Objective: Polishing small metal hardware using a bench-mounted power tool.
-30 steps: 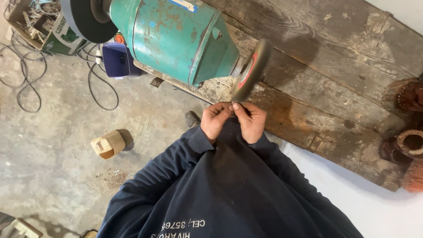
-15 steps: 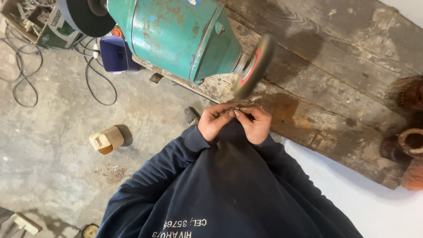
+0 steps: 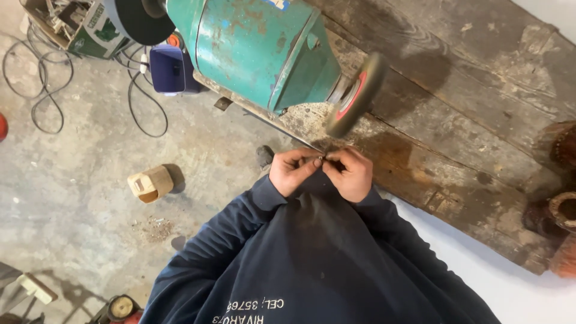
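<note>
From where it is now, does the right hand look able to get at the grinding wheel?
Probably yes. The right hand sits just below the wheel, with only bare plank between them. But both it and the left hand pinch a small piece, so it would have to let go or bring the piece along.

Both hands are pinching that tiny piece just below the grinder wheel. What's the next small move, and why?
Probably raise the small piece the short way to the wheel. The left hand and right hand pinch it together just below the rim, not yet touching it. Keep the fingertips behind the piece; they sit close to the wheel.
</note>
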